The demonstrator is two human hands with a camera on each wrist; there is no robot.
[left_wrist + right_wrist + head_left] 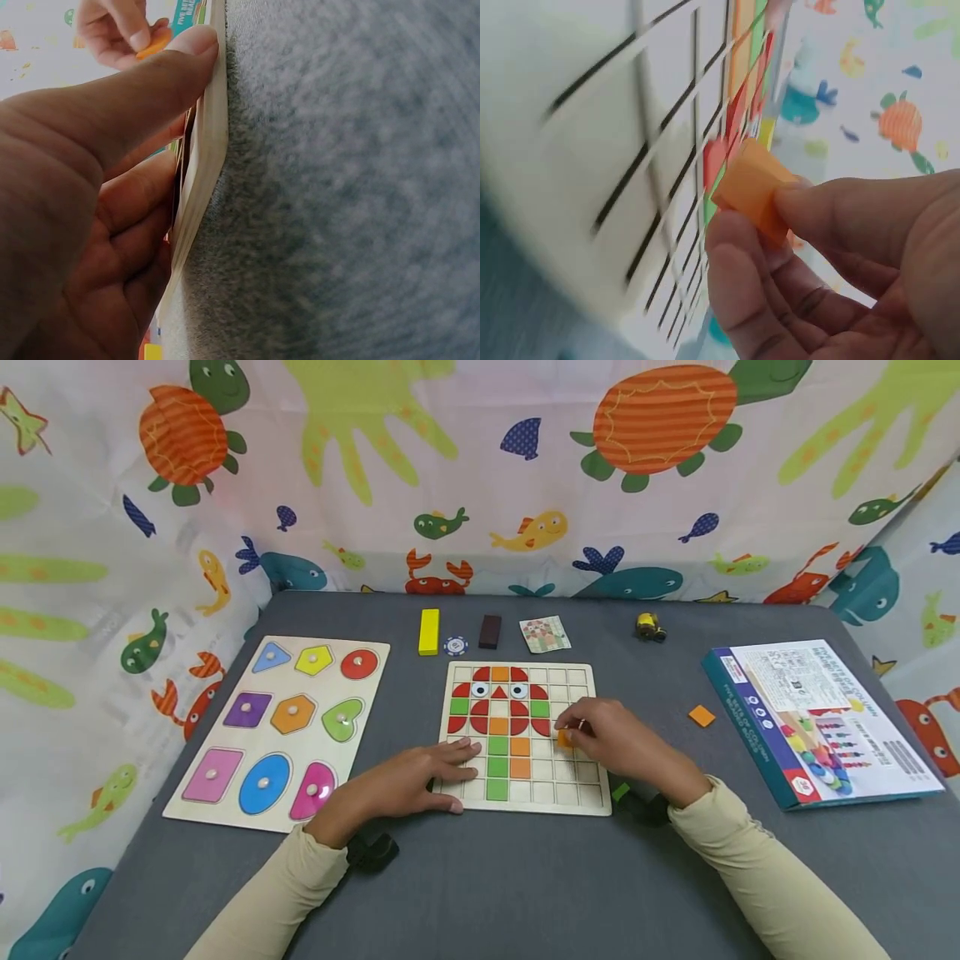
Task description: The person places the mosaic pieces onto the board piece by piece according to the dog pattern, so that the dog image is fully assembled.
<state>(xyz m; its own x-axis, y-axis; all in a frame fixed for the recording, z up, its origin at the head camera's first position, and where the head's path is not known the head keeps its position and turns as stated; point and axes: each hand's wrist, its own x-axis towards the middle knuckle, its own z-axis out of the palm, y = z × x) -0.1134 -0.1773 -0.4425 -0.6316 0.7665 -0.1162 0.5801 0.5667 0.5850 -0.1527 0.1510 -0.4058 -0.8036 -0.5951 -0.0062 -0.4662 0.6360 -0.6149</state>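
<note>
Between thumb and fingers of my right hand is an orange square tile, close over the right half of a wooden grid board. Red quarter-round pieces, two eye pieces and green and orange squares fill the upper left cells. Below them run a green column and two orange squares. My left hand rests on the board's lower left part, fingers extended. Its thumb lies along the front edge in the left wrist view.
A shape puzzle lies left. Behind the board are a yellow block, chip, dark block, picture card and toy vehicle. Rightward lie an orange tile, green piece and box.
</note>
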